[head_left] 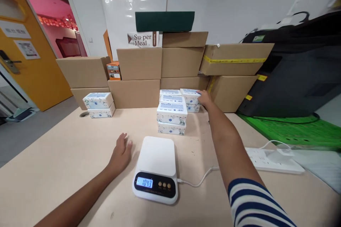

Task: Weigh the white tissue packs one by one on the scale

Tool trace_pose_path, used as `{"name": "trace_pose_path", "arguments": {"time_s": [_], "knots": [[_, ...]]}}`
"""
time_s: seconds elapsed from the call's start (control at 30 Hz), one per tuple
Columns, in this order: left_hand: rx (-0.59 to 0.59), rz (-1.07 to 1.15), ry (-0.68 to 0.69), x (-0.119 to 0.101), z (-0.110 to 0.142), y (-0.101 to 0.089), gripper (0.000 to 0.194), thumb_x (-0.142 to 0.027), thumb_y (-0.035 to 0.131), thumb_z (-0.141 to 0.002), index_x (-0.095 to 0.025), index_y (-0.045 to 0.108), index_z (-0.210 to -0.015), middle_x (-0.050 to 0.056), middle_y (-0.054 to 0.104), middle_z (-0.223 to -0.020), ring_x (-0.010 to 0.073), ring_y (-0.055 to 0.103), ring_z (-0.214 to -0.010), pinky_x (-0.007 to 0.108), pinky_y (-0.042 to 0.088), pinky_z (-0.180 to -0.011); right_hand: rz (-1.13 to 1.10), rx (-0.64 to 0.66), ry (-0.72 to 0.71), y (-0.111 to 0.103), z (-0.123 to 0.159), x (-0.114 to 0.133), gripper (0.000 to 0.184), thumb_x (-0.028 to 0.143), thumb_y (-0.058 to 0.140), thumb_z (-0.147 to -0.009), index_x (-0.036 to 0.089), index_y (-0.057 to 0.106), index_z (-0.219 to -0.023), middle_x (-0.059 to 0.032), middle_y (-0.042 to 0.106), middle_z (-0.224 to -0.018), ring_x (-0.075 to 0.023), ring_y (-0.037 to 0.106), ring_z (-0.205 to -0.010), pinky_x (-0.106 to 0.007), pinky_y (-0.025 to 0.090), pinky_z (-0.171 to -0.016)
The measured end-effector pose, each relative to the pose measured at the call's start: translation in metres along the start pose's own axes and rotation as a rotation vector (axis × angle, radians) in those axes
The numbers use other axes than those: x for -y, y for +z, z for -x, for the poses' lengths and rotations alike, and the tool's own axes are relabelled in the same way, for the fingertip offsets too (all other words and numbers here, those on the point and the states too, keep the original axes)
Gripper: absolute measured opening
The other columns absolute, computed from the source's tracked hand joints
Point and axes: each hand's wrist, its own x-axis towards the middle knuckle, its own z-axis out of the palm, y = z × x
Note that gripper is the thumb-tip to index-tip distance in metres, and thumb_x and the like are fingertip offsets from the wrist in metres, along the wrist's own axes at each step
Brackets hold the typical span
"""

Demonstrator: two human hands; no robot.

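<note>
My right hand (204, 98) reaches to the back of the table and grips the right side of a white tissue pack (189, 96). That pack lies on top of another one, behind and right of the other stacked tissue packs (172, 115). On the table, left of a white digital scale (157, 154), rests my left hand (121, 152), thumb apart from the fingers and nothing in it. The scale's bare plate faces up, and its lit display (144, 182) seems to read 1043.
Two more tissue packs (101, 108) are stacked at the left. Cardboard boxes (134, 94) form a wall along the back. A white cable (199, 182) runs right from the scale, near a power strip (274, 159). A dark machine (295, 67) stands at the right.
</note>
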Motion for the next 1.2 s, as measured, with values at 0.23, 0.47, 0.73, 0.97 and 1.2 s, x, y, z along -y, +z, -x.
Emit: {"name": "trace_pose_path", "arguments": {"time_s": [0.23, 0.47, 0.73, 0.97, 1.2], "knots": [[-0.027, 0.112, 0.007, -0.007, 0.002, 0.008, 0.068, -0.059, 0.051, -0.105, -0.020, 0.047, -0.160, 0.023, 0.045, -0.176, 0.0381, 0.064, -0.151, 0.060, 0.043, -0.136, 0.110, -0.112, -0.083, -0.004, 0.077, 0.013, 0.090, 0.017, 0.063, -0.084, 0.014, 0.048, -0.172, -0.0254, 0.000, -0.192, -0.0496, 0.031, -0.173, -0.069, 0.034, -0.137], [-0.005, 0.187, -0.015, -0.016, 0.006, 0.021, 0.070, -0.059, 0.048, -0.109, -0.015, 0.044, -0.164, 0.027, 0.034, -0.182, 0.0394, 0.059, -0.157, 0.058, 0.038, -0.138, 0.442, -0.162, -0.447, -0.025, 0.162, 0.056, 0.072, 0.026, 0.045, -0.101, 0.010, 0.043, -0.171, -0.0306, 0.014, -0.189, -0.0322, 0.011, -0.181, -0.064, 0.020, -0.144], [0.053, 0.170, -0.015, -0.025, 0.015, 0.019, 0.070, -0.055, 0.044, -0.111, -0.010, 0.045, -0.165, 0.029, 0.037, -0.181, 0.0390, 0.045, -0.168, 0.057, 0.030, -0.142, 0.257, -0.275, -0.768, -0.028, 0.153, 0.185, 0.054, 0.025, 0.044, -0.101, 0.028, 0.071, -0.148, -0.0211, 0.058, -0.171, -0.0426, 0.045, -0.168, -0.074, 0.013, -0.141], [0.088, 0.132, -0.023, -0.024, 0.016, 0.014, 0.067, -0.055, 0.037, -0.114, -0.015, 0.041, -0.168, 0.023, 0.032, -0.186, 0.0354, 0.047, -0.167, 0.058, 0.031, -0.142, 0.643, 0.371, -0.587, 0.039, 0.199, 0.255, 0.081, 0.065, 0.064, -0.099, 0.020, 0.052, -0.166, -0.0240, 0.043, -0.181, -0.0498, 0.037, -0.169, -0.086, 0.029, -0.131], [0.049, 0.139, 0.016, -0.017, 0.009, 0.017, 0.065, -0.052, 0.045, -0.113, -0.012, 0.044, -0.164, 0.028, 0.037, -0.180, 0.0391, 0.055, -0.161, 0.061, 0.037, -0.138, 0.684, 0.502, -0.472, 0.035, 0.191, 0.206, 0.106, 0.043, 0.074, -0.098, 0.015, 0.016, -0.183, -0.0278, 0.024, -0.188, -0.0493, 0.027, -0.175, -0.076, 0.039, -0.132]]}}
